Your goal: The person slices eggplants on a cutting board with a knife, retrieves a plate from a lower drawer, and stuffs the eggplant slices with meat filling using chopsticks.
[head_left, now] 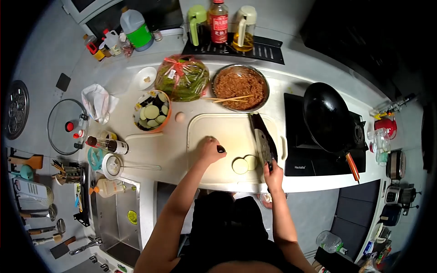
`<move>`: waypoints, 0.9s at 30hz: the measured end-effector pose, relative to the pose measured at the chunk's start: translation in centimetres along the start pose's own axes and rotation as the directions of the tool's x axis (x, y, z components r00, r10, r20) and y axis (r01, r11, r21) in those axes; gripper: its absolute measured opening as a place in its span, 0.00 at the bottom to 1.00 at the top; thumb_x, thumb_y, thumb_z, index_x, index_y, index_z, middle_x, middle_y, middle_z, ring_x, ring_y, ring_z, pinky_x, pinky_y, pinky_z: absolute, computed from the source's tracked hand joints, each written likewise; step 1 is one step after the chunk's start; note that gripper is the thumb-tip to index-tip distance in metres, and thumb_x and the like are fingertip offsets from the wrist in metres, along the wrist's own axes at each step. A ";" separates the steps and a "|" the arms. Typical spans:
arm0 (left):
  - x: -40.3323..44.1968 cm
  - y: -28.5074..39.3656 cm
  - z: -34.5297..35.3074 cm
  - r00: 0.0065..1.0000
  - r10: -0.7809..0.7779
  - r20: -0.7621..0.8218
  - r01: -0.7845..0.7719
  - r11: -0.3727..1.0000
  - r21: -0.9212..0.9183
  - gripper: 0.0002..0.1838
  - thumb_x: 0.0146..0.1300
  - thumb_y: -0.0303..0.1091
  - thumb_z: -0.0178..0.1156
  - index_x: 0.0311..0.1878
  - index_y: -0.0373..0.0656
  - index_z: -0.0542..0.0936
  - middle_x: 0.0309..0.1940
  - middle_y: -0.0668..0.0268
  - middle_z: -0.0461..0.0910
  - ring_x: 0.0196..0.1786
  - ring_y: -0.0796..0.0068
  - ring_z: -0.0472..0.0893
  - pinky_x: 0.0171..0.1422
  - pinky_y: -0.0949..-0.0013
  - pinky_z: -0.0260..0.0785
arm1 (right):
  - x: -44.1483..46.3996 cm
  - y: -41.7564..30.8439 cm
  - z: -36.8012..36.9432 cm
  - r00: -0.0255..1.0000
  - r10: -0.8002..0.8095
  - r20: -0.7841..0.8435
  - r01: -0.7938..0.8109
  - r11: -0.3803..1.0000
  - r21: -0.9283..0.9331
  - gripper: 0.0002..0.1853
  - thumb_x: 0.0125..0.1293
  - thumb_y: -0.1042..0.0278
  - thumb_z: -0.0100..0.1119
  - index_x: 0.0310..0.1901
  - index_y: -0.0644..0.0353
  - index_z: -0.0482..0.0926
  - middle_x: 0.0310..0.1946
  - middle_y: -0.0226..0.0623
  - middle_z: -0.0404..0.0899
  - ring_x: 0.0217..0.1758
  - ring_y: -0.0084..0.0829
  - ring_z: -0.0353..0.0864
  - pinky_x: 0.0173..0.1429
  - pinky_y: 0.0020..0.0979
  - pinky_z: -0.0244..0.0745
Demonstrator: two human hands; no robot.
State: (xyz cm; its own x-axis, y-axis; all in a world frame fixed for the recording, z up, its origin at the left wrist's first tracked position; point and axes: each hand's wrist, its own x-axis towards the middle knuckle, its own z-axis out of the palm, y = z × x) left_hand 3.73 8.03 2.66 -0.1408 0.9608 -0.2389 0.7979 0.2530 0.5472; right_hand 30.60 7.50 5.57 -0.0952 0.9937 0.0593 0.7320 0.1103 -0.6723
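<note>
Pale slices (240, 166) are lying toward the near edge of the cutting board (202, 128), my right hand (273, 178) gripping the knife (264, 142), my left hand (210, 151) holding a dark-ended piece (221, 149) apart, presumably for safety.

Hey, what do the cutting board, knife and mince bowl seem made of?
Cutting board: probably matte plastic, cream, with no visible wood grain. Knife: likely a metal blade, judging by its grey sheen; the black handle could be plastic or coated wood. Mince bowl: seemingly polished steel, from its shiny silvery rim.
</note>
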 end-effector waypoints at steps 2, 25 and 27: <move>-1.2 1.6 2.1 0.996 0.090 -0.003 -0.089 0.976 -0.198 0.20 0.39 0.39 0.68 0.35 0.41 0.74 0.39 0.57 0.69 0.44 0.60 0.72 0.47 0.63 0.68 | 0.0 0.8 -1.0 0.998 -0.056 0.037 0.057 0.998 -0.034 0.09 0.56 0.67 0.54 0.25 0.62 0.70 0.15 0.50 0.72 0.20 0.51 0.73 0.24 0.43 0.68; -2.6 8.2 7.9 0.986 0.163 0.023 -0.165 0.973 0.160 0.37 0.36 0.43 0.70 0.52 0.47 0.65 0.46 0.58 0.71 0.48 0.58 0.73 0.44 0.62 0.71 | -0.9 4.4 1.0 0.851 0.177 0.495 -0.453 0.724 0.520 0.05 0.62 0.72 0.51 0.33 0.65 0.71 0.16 0.33 0.72 0.14 0.21 0.67 0.17 0.23 0.63; -2.7 6.5 6.8 0.997 0.023 -0.071 -0.022 0.999 0.023 0.37 0.36 0.43 0.70 0.52 0.47 0.65 0.45 0.58 0.72 0.46 0.57 0.74 0.44 0.61 0.71 | -0.1 2.8 1.7 0.857 0.166 0.488 -0.457 0.682 0.571 0.05 0.63 0.71 0.50 0.33 0.64 0.71 0.16 0.33 0.72 0.14 0.20 0.67 0.18 0.23 0.64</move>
State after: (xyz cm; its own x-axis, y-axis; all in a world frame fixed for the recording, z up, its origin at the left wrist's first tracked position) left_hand 13.29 6.31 1.44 -0.1635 0.9721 -0.1683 0.8140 0.2293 0.5336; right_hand 31.49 7.69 2.45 -0.2897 0.8597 -0.4207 0.1570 -0.3909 -0.9070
